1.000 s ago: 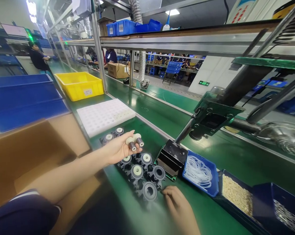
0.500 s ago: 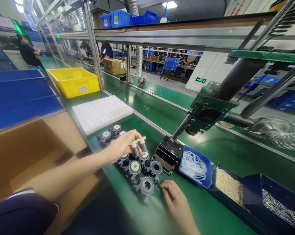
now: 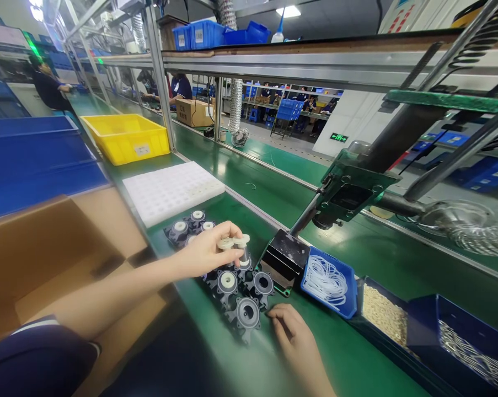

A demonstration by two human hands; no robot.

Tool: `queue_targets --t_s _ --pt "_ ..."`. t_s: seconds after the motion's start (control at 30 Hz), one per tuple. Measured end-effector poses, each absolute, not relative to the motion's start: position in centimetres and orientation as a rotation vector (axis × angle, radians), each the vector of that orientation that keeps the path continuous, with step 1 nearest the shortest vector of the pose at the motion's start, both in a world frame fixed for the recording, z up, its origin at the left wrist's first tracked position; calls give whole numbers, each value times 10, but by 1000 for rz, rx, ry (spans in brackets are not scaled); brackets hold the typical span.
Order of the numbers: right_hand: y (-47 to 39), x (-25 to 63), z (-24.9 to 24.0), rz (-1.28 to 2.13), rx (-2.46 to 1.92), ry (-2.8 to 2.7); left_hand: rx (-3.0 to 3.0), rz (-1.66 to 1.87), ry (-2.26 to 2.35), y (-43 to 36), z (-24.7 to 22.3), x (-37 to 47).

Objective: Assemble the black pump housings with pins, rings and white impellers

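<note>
Head view, and I have the left hand (image 3: 209,249) right at the centre of the frame, forearm (image 3: 120,295) slanting up from the lower left, back of the hand upward, fingers bent over and thumb tucked beneath. It's grasping, no question: two pale-flanged parts (image 3: 242,241) sit at the fingertips, side by side, just right of centre. Their cream discs face upward; on the right-hand one I catch a dark barrel pointing down, while the other's lower portion hides behind the fingers.

Straight below them, the black housings (image 3: 247,313) run diagonally from left of centre to lower centre. Several show a cream ring seated in a round grey-rimmed mouth; the two nearest me show dark centres instead. The hand blocks part of the group.

Over at lower centre-right, the right hand (image 3: 294,333) rests low on the green bench (image 3: 352,358), thumb and forefinger curled toward each other, tips just beside the lowest housing. Whether anything is pinched there, I can't tell. Up and left of the housings lies the white tray (image 3: 166,187), its top dotted with rows of round hollows.
</note>
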State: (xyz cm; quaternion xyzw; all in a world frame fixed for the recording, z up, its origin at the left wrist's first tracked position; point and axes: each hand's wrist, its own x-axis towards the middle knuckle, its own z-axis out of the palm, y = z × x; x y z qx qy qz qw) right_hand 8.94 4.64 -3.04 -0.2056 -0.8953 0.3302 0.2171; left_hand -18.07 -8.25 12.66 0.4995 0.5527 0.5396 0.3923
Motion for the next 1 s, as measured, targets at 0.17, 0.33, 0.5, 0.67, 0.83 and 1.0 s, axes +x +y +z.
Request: queue_targets --t_s 0.17,0.33,0.5,0.67,0.83,1.0 --pt "45 90 -30 921 -569 -2486 1368 1327 1460 -84 122 -179" --pt "45 90 -29 917 -567 -2483 1308 1290 1423 -83 126 -179" --pt "45 90 -28 902 -568 -2473 1453 1278 1586 -86 126 -177" --pt "43 89 -26 883 -562 -2466 2119 1367 1890 -88 110 -177" --pt "43 89 -25 875 -573 -2463 2457 1438 1869 -86 100 -181" --pt "42 88 -24 870 -579 -2480 2608 1446 1815 -84 102 -181"
